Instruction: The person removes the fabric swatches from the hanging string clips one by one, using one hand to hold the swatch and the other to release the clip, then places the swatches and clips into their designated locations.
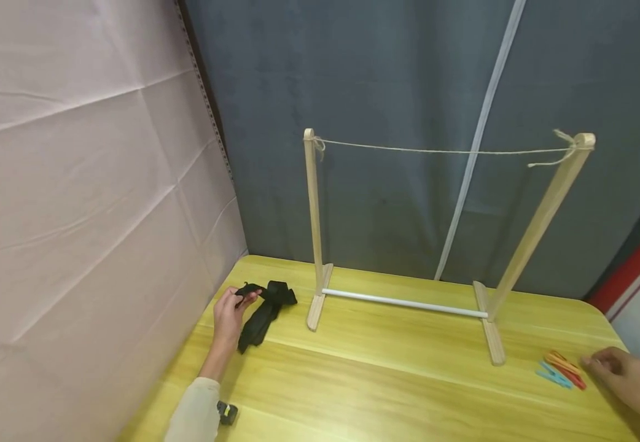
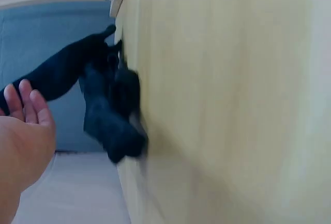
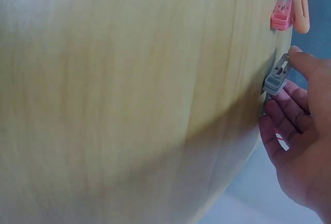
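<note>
My left hand (image 1: 228, 314) pinches one end of a black sock (image 2: 62, 68) lifted at the left of the table. More dark sock fabric (image 1: 258, 324) hangs and lies beside it, bunched together in the left wrist view. At the table's right side, my right hand (image 1: 637, 383) grips a grey clothespin (image 3: 277, 77) between thumb and fingers, close over the wood; the head view hides this clothespin. Just left of that hand lies a small pile of clothespins: an orange one (image 1: 558, 358), a blue one (image 1: 554, 374) and a red one (image 1: 573, 376).
A wooden stand rises at the back, its left post (image 1: 312, 209) and right post (image 1: 541, 221) joined by a string (image 1: 408, 148) on top and a white rod (image 1: 403, 302) below. A pale fabric wall (image 1: 93, 215) borders the table (image 1: 364, 387) on the left.
</note>
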`<control>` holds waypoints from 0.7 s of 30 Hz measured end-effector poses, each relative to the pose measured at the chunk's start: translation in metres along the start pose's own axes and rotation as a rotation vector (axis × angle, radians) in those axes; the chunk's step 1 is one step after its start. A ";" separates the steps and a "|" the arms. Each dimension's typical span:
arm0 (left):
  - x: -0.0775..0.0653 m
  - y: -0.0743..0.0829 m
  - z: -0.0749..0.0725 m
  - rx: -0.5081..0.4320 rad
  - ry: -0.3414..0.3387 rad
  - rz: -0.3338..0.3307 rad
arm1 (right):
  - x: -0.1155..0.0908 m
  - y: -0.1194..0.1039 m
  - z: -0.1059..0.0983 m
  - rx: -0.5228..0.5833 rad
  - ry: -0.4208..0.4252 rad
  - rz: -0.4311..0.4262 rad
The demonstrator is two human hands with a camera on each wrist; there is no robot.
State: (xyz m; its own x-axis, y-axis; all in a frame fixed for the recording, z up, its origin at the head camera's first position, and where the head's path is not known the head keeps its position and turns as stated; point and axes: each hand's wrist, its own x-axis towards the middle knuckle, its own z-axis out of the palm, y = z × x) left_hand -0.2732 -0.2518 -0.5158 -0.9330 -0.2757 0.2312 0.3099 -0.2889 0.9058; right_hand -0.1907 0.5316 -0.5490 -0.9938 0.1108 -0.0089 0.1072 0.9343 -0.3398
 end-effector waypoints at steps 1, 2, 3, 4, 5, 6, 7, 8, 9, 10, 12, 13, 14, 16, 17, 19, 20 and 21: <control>-0.001 0.001 -0.003 0.031 0.000 -0.013 | 0.001 0.001 0.002 0.000 0.009 0.001; -0.003 0.002 -0.006 0.081 0.003 -0.031 | 0.001 0.002 0.003 -0.001 0.018 0.004; -0.004 0.003 -0.009 0.144 0.009 -0.053 | 0.001 0.002 0.004 0.000 0.032 0.000; -0.006 0.005 -0.011 0.229 0.016 -0.078 | 0.001 0.002 0.005 0.001 0.051 -0.001; -0.008 0.007 -0.013 0.331 0.021 -0.105 | 0.002 0.003 0.006 0.003 0.062 0.002; -0.010 0.009 -0.016 0.444 0.030 -0.133 | 0.002 0.003 0.006 0.004 0.072 0.002; -0.013 0.011 -0.018 0.552 0.037 -0.159 | 0.002 0.003 0.007 0.006 0.080 0.001; -0.015 0.013 -0.020 0.659 0.039 -0.181 | 0.003 0.003 0.007 0.009 0.087 -0.001; -0.017 0.014 -0.023 0.754 0.035 -0.201 | 0.004 0.003 0.007 0.011 0.093 -0.003; -0.019 0.016 -0.026 0.839 0.030 -0.216 | 0.005 0.003 0.007 0.010 0.096 -0.004; -0.022 0.019 -0.031 0.956 0.015 -0.238 | 0.006 0.003 0.007 0.005 0.090 -0.004; -0.024 0.020 -0.033 0.994 -0.002 -0.250 | 0.007 0.003 0.007 0.007 0.074 0.005; -0.025 0.021 -0.035 1.027 -0.022 -0.266 | 0.007 0.004 0.007 0.011 0.055 0.014; -0.028 0.023 -0.038 1.086 -0.067 -0.302 | 0.007 0.005 0.008 0.020 0.018 0.037; -0.029 0.023 -0.040 1.114 -0.093 -0.325 | 0.007 0.006 0.008 0.027 0.000 0.053; -0.033 0.024 -0.042 1.167 -0.145 -0.360 | 0.008 0.009 0.009 0.044 -0.032 0.093; -0.035 0.025 -0.043 1.189 -0.165 -0.369 | 0.009 0.010 0.010 0.048 -0.031 0.104; -0.036 0.025 -0.044 1.211 -0.179 -0.370 | 0.011 0.011 0.012 0.051 -0.027 0.115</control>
State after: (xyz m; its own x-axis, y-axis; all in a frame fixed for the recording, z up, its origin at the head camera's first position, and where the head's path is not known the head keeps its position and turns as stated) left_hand -0.2235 -0.2891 -0.5173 -0.9684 -0.2039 -0.1437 -0.2478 0.7206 0.6476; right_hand -0.2007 0.5392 -0.5636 -0.9755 0.2065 -0.0762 0.2199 0.8973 -0.3827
